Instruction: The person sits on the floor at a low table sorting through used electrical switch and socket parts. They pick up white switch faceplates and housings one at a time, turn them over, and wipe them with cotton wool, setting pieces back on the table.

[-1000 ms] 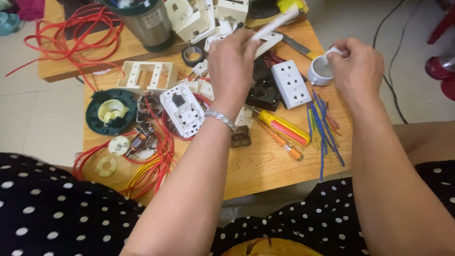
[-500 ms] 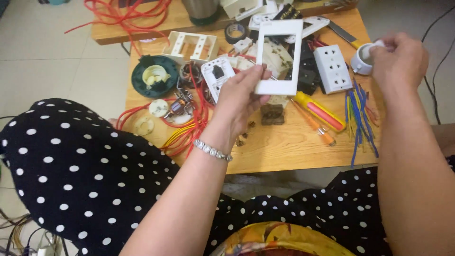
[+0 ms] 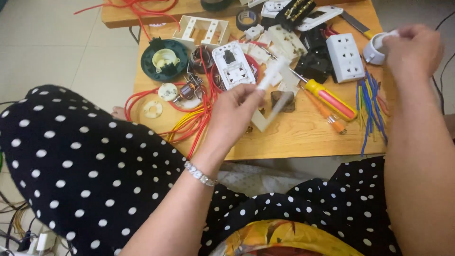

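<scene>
My left hand (image 3: 234,116) holds a white rectangular switch cover frame (image 3: 271,95), blurred and tilted, low over the front of the small wooden table (image 3: 303,137). A bead bracelet sits on that wrist. At the table's right edge my right hand (image 3: 413,50) grips a small white round fitting (image 3: 374,47). Under the frame lie a white switch module (image 3: 233,71) and a dark brown square part (image 3: 283,100).
On the table lie a white multi-socket outlet (image 3: 345,57), a yellow-and-red screwdriver (image 3: 329,98), a small orange screwdriver (image 3: 332,119), blue and green wire pieces (image 3: 369,106), red and yellow wires (image 3: 189,121), a dark green round part (image 3: 165,59), black tape roll (image 3: 246,19).
My left hand has brought the white frame down from upright above the table to low over its front edge. The view has shifted left. My right hand keeps the round fitting.
</scene>
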